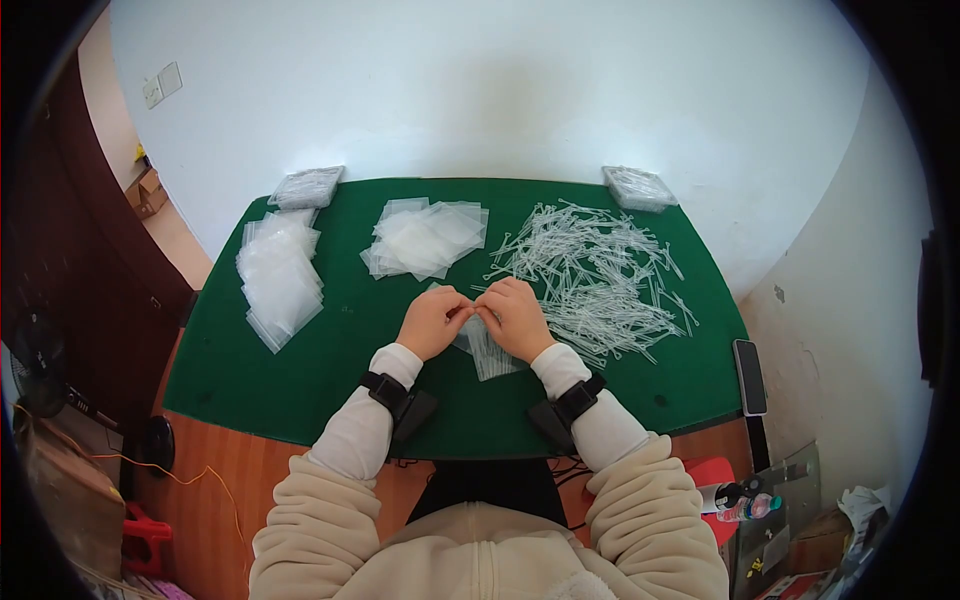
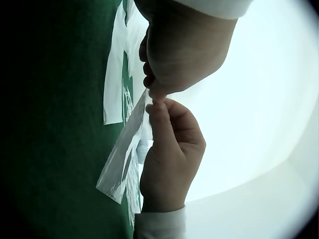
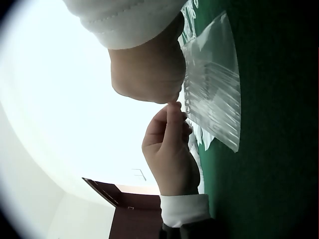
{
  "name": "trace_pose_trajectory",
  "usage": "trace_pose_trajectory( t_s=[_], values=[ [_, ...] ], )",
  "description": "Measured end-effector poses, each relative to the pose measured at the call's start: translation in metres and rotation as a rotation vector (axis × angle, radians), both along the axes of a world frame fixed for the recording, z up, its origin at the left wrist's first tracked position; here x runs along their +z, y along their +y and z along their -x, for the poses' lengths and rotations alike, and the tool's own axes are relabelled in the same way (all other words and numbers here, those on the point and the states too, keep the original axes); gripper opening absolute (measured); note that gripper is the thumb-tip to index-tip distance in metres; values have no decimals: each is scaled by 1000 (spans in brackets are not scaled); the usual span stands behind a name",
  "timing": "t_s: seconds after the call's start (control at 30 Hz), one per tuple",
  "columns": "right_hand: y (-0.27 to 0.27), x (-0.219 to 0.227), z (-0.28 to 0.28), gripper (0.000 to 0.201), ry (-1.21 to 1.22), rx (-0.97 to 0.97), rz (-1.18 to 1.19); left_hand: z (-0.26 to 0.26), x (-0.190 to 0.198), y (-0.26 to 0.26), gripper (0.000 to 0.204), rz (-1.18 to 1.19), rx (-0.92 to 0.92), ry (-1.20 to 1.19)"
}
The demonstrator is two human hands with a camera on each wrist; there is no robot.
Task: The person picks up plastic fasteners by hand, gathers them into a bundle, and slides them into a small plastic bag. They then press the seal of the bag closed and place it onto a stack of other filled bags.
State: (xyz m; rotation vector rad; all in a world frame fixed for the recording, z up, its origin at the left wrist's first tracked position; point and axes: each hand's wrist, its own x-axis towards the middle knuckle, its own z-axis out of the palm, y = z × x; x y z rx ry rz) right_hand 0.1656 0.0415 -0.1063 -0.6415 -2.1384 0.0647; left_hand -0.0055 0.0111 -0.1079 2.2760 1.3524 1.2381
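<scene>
A clear plastic bag (image 1: 490,360) with several thin clear sticks inside hangs from both hands close over the green table. My left hand (image 1: 437,322) pinches the bag's upper edge between thumb and fingers. Right beside it, fingertips meeting, my right hand (image 1: 515,318) pinches the same edge. In the right wrist view the sticks lie side by side across the bag (image 3: 214,89), below the hands. The left wrist view shows the bag (image 2: 117,167) tilted, its lower corner toward the cloth. To the right spreads a loose pile of clear sticks with looped ends (image 1: 590,270).
Flat clear bags (image 1: 430,235) lie in a heap behind the hands, and an overlapping row of bags (image 1: 280,280) is at left. Clear packs stand at the back left (image 1: 308,187) and back right (image 1: 638,188) corners. A phone (image 1: 750,377) lies at the right edge.
</scene>
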Motion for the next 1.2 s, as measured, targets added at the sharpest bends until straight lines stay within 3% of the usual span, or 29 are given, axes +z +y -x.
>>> trace_pose_trajectory(
  t_s=[0.27,0.7,0.83,0.93,1.2],
  values=[
    [9,-10,-7,3,-33,-36,180,4,0,1,8,13,25,30],
    [18,-11,-17,3,-20,-105,173,14,0,2,12,128,123,2],
    [9,-9,-9,2,32,-56,195,4,-3,2,13,73,106,-14],
    [1,-5,-2,3,-22,21,161,-2,-4,0,11,-104,-21,19],
    [11,-3,-12,2,82,-13,155,9,8,0,12,-4,25,28]
  ],
)
